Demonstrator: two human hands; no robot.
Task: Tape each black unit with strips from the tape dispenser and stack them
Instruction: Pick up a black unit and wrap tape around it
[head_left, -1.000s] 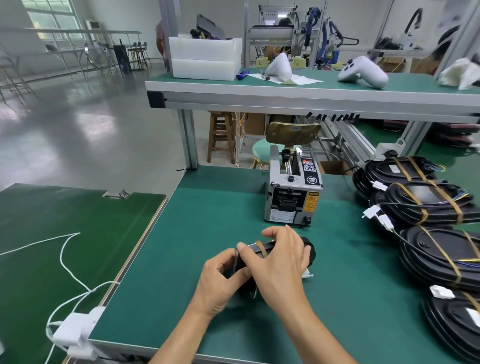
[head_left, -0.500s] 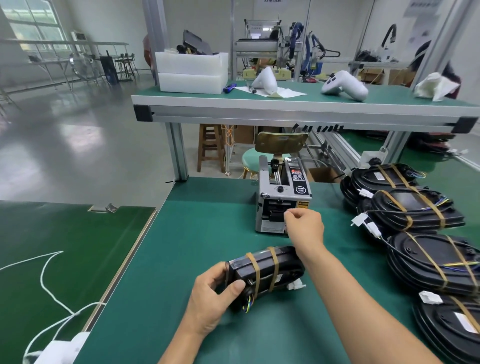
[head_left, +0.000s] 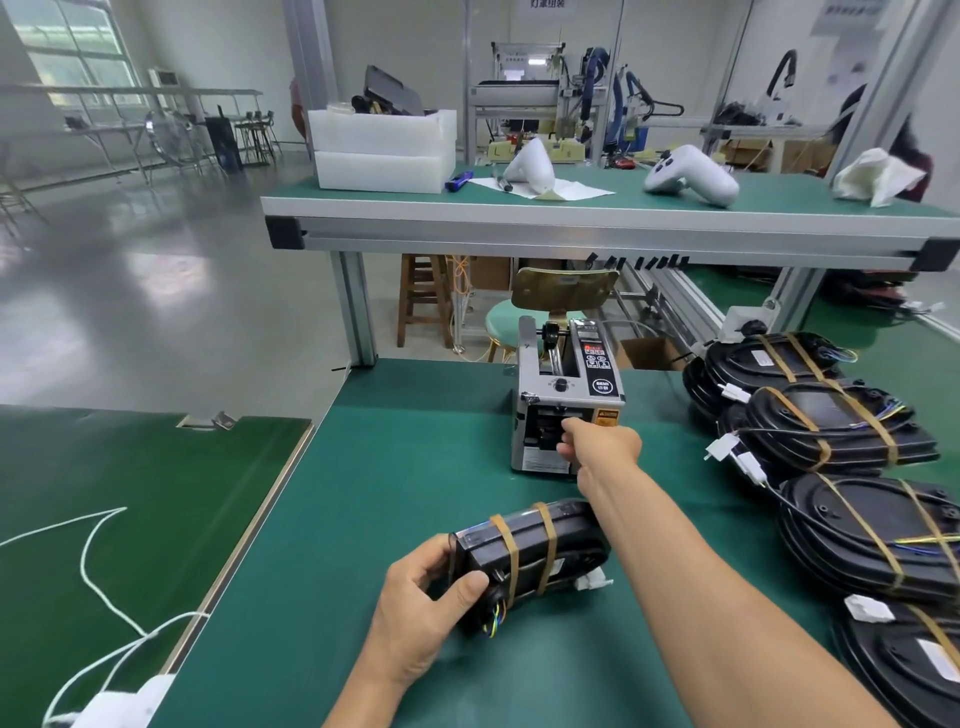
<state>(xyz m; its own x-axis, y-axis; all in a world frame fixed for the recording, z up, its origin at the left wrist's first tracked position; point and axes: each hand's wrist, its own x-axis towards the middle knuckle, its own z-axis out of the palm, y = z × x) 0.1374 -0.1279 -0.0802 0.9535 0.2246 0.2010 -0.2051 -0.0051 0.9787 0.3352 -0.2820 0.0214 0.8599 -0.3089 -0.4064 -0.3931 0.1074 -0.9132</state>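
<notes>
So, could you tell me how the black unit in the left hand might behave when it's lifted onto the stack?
The black unit looks rigid, probably keeping its shape. Its loose wires may dangle and snag. Its curved shell could slide on the stack.

factory assembly floor: green-topped workbenches (head_left: 415, 467), aluminium frames (head_left: 571, 234), machinery (head_left: 545, 98).

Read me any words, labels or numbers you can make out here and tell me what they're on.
"SEMI": round black badge on top of the tape dispenser; the characters under it are blurred.
Yellow warning sticker on the dispenser front: too small to read.
Hanging sign at top centre: cut off and blurred.
White labels on the black units: unreadable.
</notes>
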